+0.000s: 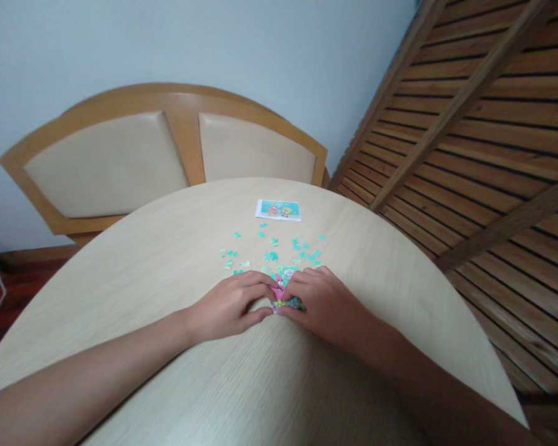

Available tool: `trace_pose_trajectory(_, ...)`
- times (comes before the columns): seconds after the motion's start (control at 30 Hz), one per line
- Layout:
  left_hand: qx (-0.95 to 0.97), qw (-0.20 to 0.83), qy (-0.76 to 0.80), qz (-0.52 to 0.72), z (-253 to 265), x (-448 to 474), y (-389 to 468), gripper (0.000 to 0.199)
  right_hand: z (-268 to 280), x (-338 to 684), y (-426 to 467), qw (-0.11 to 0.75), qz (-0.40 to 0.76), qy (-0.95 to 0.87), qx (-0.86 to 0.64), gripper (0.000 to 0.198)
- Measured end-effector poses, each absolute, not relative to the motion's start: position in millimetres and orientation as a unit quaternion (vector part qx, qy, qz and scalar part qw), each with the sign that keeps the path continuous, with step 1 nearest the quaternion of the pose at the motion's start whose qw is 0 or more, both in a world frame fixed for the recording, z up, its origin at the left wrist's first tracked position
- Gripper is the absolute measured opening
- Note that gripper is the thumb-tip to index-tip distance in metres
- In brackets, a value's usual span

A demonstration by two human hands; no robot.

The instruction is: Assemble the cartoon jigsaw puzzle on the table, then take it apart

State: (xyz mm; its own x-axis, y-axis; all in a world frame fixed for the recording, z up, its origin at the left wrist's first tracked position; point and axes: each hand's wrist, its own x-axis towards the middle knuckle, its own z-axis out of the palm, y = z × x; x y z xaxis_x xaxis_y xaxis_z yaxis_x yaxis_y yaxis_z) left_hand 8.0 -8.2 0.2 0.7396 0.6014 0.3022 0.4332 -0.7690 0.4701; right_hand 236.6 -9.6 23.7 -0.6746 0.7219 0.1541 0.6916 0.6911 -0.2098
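Spanning the near side of a pale wood-grain table [214,390], two bare forearms converge on a partly assembled jigsaw puzzle [279,285]. Left hand [236,302]: fingers curved, tips at the puzzle's left side, thumb by its near edge. Right hand [324,305]: mirrored, fingers bent over the right part, thumb close to the other thumb. Firm grasp or light pressing: cannot tell for either. Puzzle lies between the hands, partly covered; pink starfish figure visible. Beyond: loose puzzle pieces [273,256], mostly turquoise, a few yellowish-green, scattered. Farther: printed reference picture [279,210], flat, white strip at left. Behind the table: wooden headboard [183,133], two cream padded panels, against a pale blue wall [260,49]. Right: slatted wood panelling [474,130].
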Motion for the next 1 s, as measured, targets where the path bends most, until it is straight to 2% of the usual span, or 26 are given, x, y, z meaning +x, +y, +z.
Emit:
trace_pose_trajectory(0.27,0.914,0.181,0.286,0.224,0,8,-9,0.013,27,233,-17,0.097,0.024,-0.919,-0.382,0.024)
trace_pose_trajectory(0.6,0.92,0.171,0.275,0.221,0,7,-9,0.02,39,260,10,0.095,0.077,-0.9,-0.419,0.015)
trace_pose_trajectory(0.77,0.946,0.111,0.246,0.177,3,4,-10,0.033,38,261,12,0.091,0.096,-0.903,-0.409,0.012)
trace_pose_trajectory(1.0,0.965,0.052,0.206,0.151,4,3,-11,0.035,37,260,12,0.087,0.094,-0.904,-0.407,0.014)
